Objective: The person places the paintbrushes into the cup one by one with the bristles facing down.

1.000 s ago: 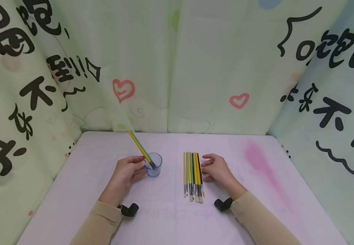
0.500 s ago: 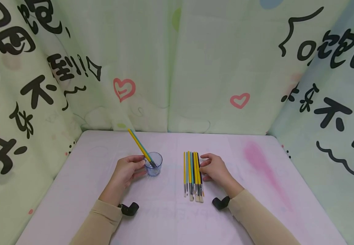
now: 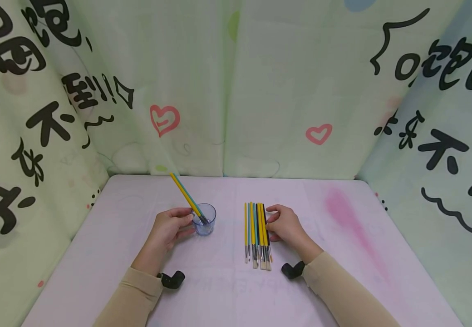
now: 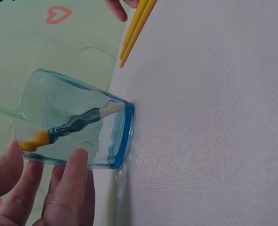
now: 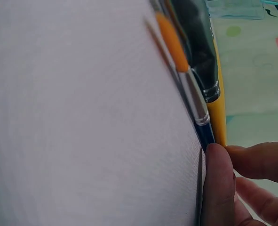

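Note:
In the head view my left hand (image 3: 173, 225) holds the side of a clear bluish cup (image 3: 205, 230) standing on the table. The left wrist view shows the thumb near the rim and the fingers along the wall of the cup (image 4: 77, 110). Paintbrushes with yellow and blue handles (image 3: 184, 190) lean inside it. To the right, a row of several paintbrushes (image 3: 254, 227) lies side by side, bristles toward me. At the row's right edge my right hand (image 3: 288, 225) pinches the handle of a dark blue paintbrush (image 5: 189, 89) with orange bristles, seen in the right wrist view.
The table (image 3: 219, 290) has a pale pinkish cover with a pink stain (image 3: 348, 213) at right. Light green curtains (image 3: 268, 91) with black writing and hearts enclose its back and sides. Each wrist carries a black camera mount (image 3: 173, 279).
My right hand has moved slightly left, and its fingers have come onto the dark brush at the row's edge. The left hand and the cup have stayed put.

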Available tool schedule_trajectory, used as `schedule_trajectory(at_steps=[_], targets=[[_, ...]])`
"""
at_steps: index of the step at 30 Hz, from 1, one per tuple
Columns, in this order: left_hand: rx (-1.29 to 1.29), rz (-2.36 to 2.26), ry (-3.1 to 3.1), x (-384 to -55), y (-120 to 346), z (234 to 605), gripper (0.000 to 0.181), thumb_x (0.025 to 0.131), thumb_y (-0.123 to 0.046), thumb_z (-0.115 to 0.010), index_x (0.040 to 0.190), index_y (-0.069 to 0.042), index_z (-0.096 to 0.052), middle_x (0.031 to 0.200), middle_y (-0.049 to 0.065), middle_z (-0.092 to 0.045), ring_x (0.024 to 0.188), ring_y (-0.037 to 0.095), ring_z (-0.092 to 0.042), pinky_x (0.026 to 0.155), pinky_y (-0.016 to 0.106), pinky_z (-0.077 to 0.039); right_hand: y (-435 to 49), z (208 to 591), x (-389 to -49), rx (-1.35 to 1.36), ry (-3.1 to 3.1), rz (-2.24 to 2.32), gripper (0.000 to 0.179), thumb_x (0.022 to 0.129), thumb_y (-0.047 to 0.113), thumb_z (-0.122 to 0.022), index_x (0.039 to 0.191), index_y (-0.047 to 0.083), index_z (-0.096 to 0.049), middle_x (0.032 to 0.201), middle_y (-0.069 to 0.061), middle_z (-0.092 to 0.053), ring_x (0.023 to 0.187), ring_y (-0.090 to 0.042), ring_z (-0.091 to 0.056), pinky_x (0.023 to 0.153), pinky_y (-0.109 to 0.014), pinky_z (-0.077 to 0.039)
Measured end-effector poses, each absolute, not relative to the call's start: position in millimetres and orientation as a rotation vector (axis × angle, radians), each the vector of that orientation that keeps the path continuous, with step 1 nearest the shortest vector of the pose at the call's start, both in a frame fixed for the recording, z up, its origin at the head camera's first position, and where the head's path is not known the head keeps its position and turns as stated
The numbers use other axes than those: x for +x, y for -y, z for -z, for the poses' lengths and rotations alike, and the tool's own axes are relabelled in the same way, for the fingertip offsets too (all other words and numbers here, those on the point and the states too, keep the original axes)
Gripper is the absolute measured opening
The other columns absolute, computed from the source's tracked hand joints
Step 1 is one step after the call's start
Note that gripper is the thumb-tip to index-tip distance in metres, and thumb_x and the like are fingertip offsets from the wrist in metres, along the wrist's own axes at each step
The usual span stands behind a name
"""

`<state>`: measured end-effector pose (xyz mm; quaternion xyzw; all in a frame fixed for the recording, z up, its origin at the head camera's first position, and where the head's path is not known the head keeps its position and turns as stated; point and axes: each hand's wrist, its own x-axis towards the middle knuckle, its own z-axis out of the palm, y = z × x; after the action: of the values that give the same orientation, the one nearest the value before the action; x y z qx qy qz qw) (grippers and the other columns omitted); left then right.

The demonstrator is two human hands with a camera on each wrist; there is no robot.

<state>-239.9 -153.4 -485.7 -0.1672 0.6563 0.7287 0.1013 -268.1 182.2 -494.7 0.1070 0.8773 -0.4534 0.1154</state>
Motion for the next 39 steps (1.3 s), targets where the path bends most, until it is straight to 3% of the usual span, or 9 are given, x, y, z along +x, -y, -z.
schedule_trajectory(at_steps=[21,39], targets=[[-0.473,-2.149,-1.94,-240.6,154.1,488.2,0.035,0.102,-0.005,-0.073,0.136,-0.001,-0.07,0.122,0.013,-0.068,0.099,0.018,-0.074,0.086,0.036,-0.07,-178.2,494.4,-271.0,0.371,-2.623,1.228,0.057,0.09,0.004,-0.085,0.142,0.01,-0.063,0.099,-0.011,-0.063,0.059,-0.019,-0.062,0.059,-0.026,-0.065],[-0.486,-2.151,-1.938,-240.6,155.0,488.2,0.036,0.101,-0.004,-0.073,0.137,-0.001,-0.07,0.121,0.013,-0.068,0.097,0.017,-0.072,0.084,0.035,-0.07,-175.6,495.3,-277.0,0.305,-2.71,1.039,0.054,0.089,0.012,-0.086,0.138,0.005,-0.064,0.083,-0.008,-0.066,0.051,-0.016,-0.061,0.05,-0.022,-0.054]])
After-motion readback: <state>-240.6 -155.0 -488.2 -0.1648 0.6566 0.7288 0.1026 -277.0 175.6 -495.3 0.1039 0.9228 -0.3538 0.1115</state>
